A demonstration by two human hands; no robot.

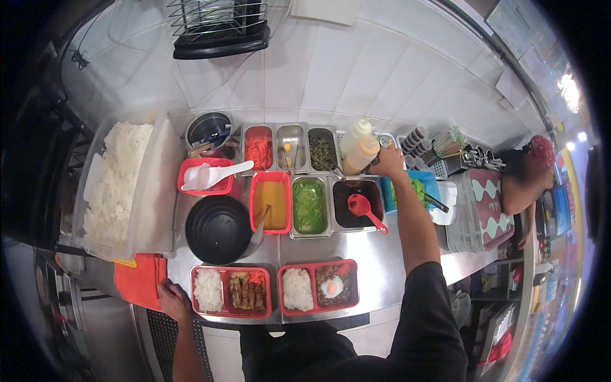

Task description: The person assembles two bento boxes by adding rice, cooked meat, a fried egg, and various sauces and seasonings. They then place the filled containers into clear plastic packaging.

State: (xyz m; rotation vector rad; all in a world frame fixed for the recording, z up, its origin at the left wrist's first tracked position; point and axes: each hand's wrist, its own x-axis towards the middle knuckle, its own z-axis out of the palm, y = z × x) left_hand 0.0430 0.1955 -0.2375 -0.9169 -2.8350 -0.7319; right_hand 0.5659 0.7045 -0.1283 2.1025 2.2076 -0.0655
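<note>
My right hand reaches to the back of the counter, beside two squeeze bottles, one with pale orange sauce and one whitish. Its fingers curl at a small round-topped container; what they grip is mostly hidden. My left hand rests at the counter's front edge with fingers laid out, next to an orange cloth, holding nothing visible. In front of me sit two red meal trays: the left one has rice, browned sliced meat and red shreds; the right one has rice and an egg on minced meat.
A big rice tub stands left, near a black round pan. Toppings fill several metal pans; a red ladle lies in the dark sauce. Stacked lids and a co-worker's arm are at right. A wire rack hangs above.
</note>
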